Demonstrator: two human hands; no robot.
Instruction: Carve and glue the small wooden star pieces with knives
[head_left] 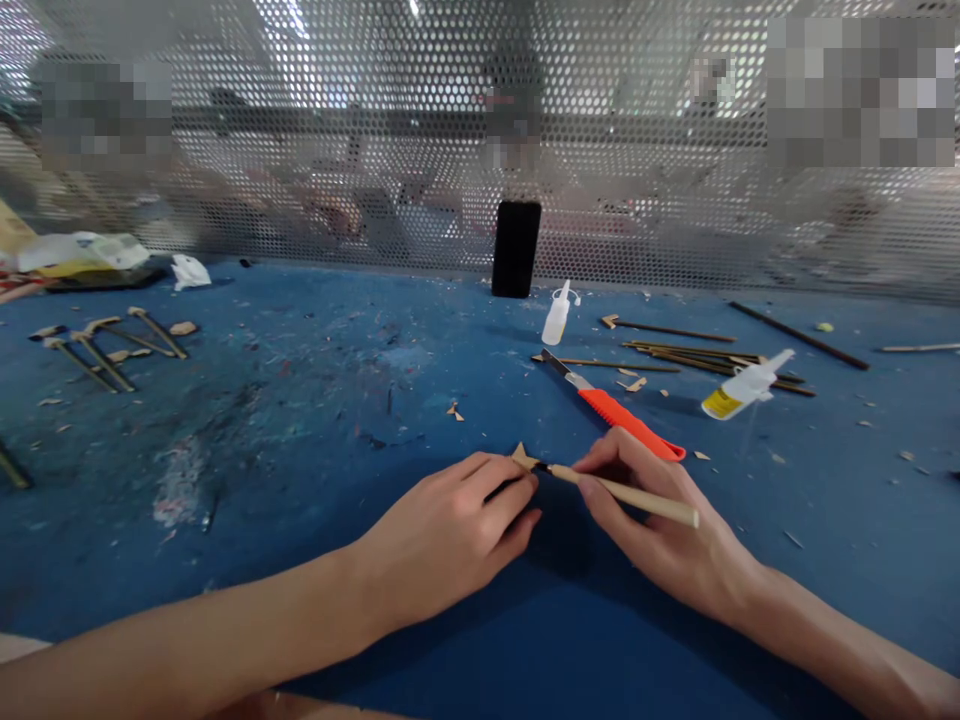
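Observation:
Against the blue table, my left hand (pixel 457 525) is closed, its fingertips pressed on a small tan pointed piece (pixel 523 457). My right hand (pixel 660 520) pinches a pale wooden-handled tool (pixel 645 499) between thumb and fingers. The tool's dark tip reaches the right side of the tan piece; whether it touches cannot be made out. Just beyond my right hand lies a red-handled knife (pixel 622 415), its blade pointing away to the left. A glue bottle (pixel 556 318) stands behind the knife, tilted slightly. Another glue bottle (pixel 731 392) with yellow on it lies tilted at the right.
A black phone (pixel 516 250) leans on the perforated metal screen (pixel 420 200). Several thin sticks (pixel 697 357) lie at the right, with a dark rod (pixel 799 335) behind. More sticks with tan ends (pixel 101 360) lie left. Small scraps dot the blue table (pixel 300 440).

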